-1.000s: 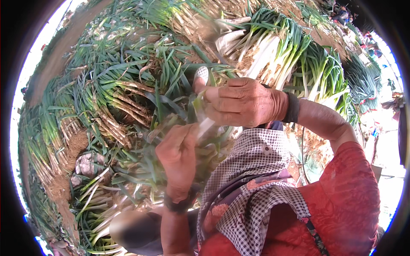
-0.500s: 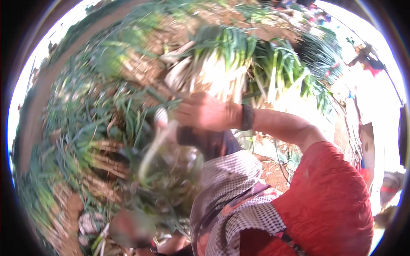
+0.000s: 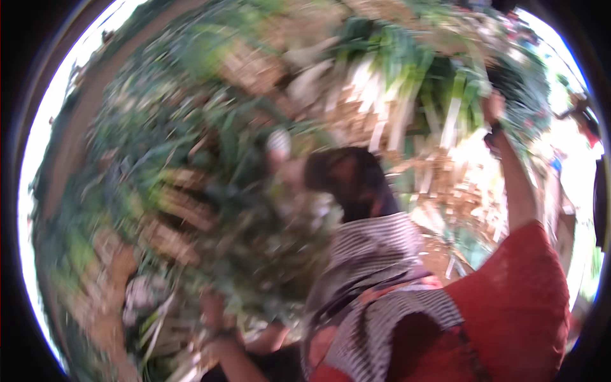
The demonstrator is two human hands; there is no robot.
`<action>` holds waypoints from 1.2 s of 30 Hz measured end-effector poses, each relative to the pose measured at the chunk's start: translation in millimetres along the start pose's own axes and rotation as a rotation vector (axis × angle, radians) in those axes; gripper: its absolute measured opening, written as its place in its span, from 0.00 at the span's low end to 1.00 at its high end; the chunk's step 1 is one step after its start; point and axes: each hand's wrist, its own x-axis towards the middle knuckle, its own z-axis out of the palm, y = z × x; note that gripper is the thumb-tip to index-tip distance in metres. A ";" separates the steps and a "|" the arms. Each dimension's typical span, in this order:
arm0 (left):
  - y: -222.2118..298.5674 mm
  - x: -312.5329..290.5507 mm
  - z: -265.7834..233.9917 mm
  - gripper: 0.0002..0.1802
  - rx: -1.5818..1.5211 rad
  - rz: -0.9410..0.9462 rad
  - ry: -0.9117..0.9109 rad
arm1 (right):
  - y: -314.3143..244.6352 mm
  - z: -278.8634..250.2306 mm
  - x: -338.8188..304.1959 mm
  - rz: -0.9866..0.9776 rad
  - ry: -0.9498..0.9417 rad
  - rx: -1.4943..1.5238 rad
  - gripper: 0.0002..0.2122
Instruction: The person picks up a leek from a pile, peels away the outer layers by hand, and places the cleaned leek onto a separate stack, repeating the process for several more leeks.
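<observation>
Right hand [image 3: 494, 107]: outstretched beside leeks [image 3: 396, 70], which lay side by side, probably for neatness | Left hand [image 3: 212, 307]: low, near pale stalks [image 3: 154, 326] | Both: opening and hold indeterminable, blurred.

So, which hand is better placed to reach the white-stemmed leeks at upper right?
Probably the right hand: it is stretched out near the leeks, while the left hand is at lower left. Blur hides both grips.
</observation>
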 end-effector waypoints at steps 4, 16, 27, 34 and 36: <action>44.3 -23.0 -47.7 0.20 0.157 -0.322 0.099 | -200.9 -39.5 -35.2 0.249 -0.475 0.822 0.22; 78.9 70.1 -50.5 0.19 -0.554 -0.421 0.212 | -514.7 -541.2 86.8 -0.454 -1.123 2.427 0.14; 6.5 194.5 11.9 0.14 -0.885 -0.580 0.712 | -556.4 -533.9 60.3 -1.017 -1.111 1.963 0.19; 4.9 205.4 -7.2 0.16 -1.520 -0.711 0.230 | -562.4 -536.3 66.9 -1.274 -1.101 1.910 0.22; 58.3 225.8 -53.3 0.11 -1.602 -0.759 0.335 | -557.7 -532.0 68.6 -1.314 -1.114 1.835 0.20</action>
